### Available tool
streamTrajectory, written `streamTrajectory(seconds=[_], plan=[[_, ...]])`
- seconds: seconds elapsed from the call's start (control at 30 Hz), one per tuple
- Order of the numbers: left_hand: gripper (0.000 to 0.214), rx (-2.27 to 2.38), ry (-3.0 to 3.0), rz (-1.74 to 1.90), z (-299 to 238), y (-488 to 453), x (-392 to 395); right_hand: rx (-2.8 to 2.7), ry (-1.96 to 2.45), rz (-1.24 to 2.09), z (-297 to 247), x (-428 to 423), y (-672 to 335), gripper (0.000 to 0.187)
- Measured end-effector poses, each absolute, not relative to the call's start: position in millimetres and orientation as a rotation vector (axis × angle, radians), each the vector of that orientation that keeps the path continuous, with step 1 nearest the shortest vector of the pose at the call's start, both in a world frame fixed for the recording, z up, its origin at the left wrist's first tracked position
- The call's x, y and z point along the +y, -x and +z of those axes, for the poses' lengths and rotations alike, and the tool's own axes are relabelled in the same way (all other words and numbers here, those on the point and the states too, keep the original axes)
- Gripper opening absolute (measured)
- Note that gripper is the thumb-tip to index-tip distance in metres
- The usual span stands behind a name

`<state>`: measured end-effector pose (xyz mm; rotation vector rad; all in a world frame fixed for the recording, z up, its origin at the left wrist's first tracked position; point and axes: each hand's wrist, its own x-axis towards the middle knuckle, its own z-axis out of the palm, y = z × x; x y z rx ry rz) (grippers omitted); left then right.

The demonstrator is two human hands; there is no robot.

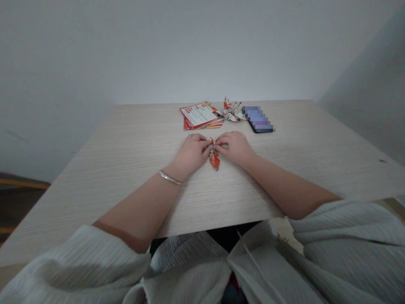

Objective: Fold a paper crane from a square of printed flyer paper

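Observation:
A small folded piece of patterned orange paper [214, 159] lies on the light wooden table [126, 160], its pointed end toward me. My left hand [190, 153] pinches its upper edge from the left, fingers curled. My right hand [234, 147] pinches the same upper edge from the right, fingers closed as well. A silver bangle [169, 177] sits on my left wrist. Both forearms rest on the tabletop.
Behind my hands lie a stack of orange and white paper sheets [200, 115], a finished folded paper crane [232, 110] and a dark phone [257, 119]. Grey walls close in at the back and right. The table's left edge drops to a dark floor.

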<state>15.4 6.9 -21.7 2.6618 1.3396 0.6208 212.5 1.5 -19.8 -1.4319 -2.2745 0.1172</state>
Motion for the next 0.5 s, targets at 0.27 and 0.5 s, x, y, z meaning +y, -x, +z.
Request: streamTrajectory(seconds=[0.27,0.5], plan=[[0.036,1.533,-2.563,0.441,-13,-15,1,-2.247,1.430,0.188,-29,8,-215,0.020],[0.036,1.583,-2.602,0.367,-7,-17,-7,-2.246,1.460,0.195,-28,10,-215,0.020]])
